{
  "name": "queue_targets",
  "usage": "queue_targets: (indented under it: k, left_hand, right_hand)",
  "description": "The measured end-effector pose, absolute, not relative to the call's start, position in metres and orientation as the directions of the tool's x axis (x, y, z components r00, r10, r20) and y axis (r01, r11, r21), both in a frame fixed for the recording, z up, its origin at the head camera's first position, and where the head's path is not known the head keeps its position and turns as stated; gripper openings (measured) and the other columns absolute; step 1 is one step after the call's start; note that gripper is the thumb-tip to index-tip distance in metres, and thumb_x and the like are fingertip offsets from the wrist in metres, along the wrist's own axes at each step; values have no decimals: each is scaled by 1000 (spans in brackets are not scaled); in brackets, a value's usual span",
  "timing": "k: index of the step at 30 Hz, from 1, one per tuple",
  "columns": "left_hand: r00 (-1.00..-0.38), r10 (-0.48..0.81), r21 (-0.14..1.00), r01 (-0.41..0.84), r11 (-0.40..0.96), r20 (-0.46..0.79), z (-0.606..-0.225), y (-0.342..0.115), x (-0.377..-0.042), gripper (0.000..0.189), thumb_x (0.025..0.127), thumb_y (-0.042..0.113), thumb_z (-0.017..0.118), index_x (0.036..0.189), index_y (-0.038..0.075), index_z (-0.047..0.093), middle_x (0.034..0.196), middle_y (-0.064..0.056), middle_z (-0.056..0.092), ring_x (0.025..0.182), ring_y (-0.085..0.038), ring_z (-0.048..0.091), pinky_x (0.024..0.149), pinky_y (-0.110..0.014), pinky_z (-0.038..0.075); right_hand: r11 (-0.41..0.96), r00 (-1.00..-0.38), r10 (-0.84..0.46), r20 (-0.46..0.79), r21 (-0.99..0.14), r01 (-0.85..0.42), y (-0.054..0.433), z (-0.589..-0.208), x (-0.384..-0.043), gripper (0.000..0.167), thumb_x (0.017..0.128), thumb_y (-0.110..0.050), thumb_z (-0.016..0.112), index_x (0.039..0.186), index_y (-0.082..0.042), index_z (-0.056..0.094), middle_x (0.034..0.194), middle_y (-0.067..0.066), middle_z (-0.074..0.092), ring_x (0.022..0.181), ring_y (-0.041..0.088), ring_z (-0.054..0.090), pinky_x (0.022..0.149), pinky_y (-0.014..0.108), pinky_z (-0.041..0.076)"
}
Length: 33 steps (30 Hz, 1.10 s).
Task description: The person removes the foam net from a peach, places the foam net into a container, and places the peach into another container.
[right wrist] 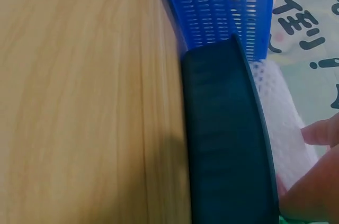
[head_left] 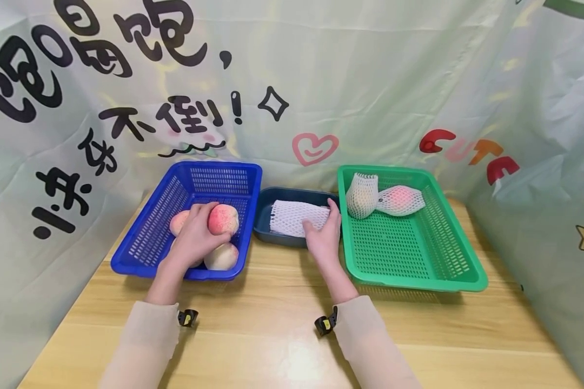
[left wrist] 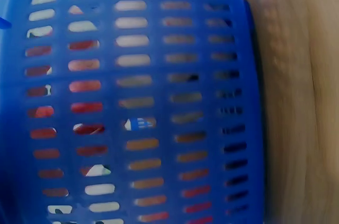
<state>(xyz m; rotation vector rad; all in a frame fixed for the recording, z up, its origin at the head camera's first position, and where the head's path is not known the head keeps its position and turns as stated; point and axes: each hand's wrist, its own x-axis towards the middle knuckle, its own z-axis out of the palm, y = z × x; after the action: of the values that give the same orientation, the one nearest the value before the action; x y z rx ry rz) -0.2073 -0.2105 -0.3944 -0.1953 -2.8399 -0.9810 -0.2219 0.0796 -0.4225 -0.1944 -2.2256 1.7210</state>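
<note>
In the head view my left hand [head_left: 197,237] is inside the blue basket [head_left: 151,237], its thumb and fingers around a pink-and-cream peach [head_left: 223,219]. Below it lies a paler peach [head_left: 221,256], and another peach [head_left: 179,222] shows behind the hand. Over the dark tray [head_left: 264,219], my right hand [head_left: 325,237] pinches the right end of a white foam fruit net [head_left: 292,216] between thumb and fingers. From the right wrist, the foam net [right wrist: 280,123] shows past the tray wall [right wrist: 228,134], with the fingertips against it. The left wrist view shows mostly the basket's slotted wall [left wrist: 108,97].
A green basket [head_left: 389,248] stands at the right, holding two fruits in foam nets, one upright [head_left: 362,197] and one lying [head_left: 401,200]. All three containers sit side by side on the wooden table [head_left: 267,319]. A printed cloth [head_left: 370,81] hangs behind them.
</note>
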Motion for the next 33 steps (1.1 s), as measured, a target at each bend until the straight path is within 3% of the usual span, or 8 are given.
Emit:
queue_targets:
  k: [3, 7, 10, 13, 17, 22, 26, 33]
  left_hand:
    - [-983, 110, 581, 175, 795, 146, -396, -211, -211, 81, 87, 31, 81, 150, -3, 42, 139, -27, 44, 124, -44, 51, 107, -62, 43]
    - [-983, 150, 550, 181, 815, 101, -399, -212, -214, 77, 91, 33, 78, 149, -3, 41, 137, -26, 45, 125, -44, 52, 107, -61, 44]
    - [-979, 190, 542, 201, 816, 76, -400, -213, -218, 75, 93, 31, 75, 149, -6, 41, 136, -28, 46, 124, -45, 53, 106, -61, 44]
    - [-976, 212, 551, 201, 810, 44, -400, -216, -222, 76, 94, 32, 74, 150, -8, 39, 137, -29, 45, 125, -46, 53, 107, -61, 44]
    - [-976, 217, 555, 181, 812, 2, -399, -220, -227, 78, 96, 34, 72, 152, -7, 37, 139, -29, 44, 128, -46, 50, 109, -62, 42]
    - [-973, 231, 560, 175, 810, -30, -401, -218, -235, 78, 96, 39, 71, 150, -6, 38, 140, -28, 44, 128, -44, 51, 110, -60, 42]
    - [-968, 246, 555, 178, 813, -50, -401, -216, -242, 77, 95, 39, 72, 148, -8, 41, 138, -28, 45, 126, -44, 52, 109, -60, 42]
    - [-961, 260, 501, 181, 846, -92, -403, -215, -249, 78, 94, 40, 73, 146, -9, 42, 138, -30, 46, 125, -46, 51, 109, -62, 41]
  right_hand:
    - [321, -930, 289, 226, -938, -129, 80, -424, -220, 82, 93, -8, 73, 161, -5, 28, 157, 17, 35, 146, 35, 36, 120, 50, 30]
    - [433, -919, 206, 337, -873, -224, 81, -426, -217, 75, 94, -7, 73, 158, -2, 35, 161, 17, 31, 153, 35, 24, 122, 53, 26]
    - [527, -899, 122, 421, -795, -301, 82, -428, -215, 58, 92, -3, 73, 146, 0, 52, 159, 19, 36, 154, 40, 18, 123, 56, 21]
    - [583, -886, 71, 459, -739, -336, 82, -430, -217, 34, 90, 0, 73, 123, 0, 68, 146, 20, 49, 148, 44, 27, 121, 58, 22]
    - [672, -901, 18, 433, -672, -310, 81, -432, -221, 16, 92, 2, 70, 105, -6, 75, 122, 17, 61, 127, 41, 45, 113, 58, 29]
    - [783, -903, -77, 423, -534, -318, 82, -436, -225, 20, 93, 2, 65, 100, -10, 80, 106, 11, 68, 107, 37, 59, 99, 54, 41]
    - [818, -915, -131, 380, -480, -317, 82, -437, -228, 21, 96, -4, 62, 103, -11, 80, 109, 8, 71, 107, 33, 66, 94, 48, 50]
    - [866, -953, -187, 236, -418, -274, 83, -436, -228, 28, 103, -34, 59, 112, -17, 80, 123, 3, 71, 120, 28, 63, 103, 47, 48]
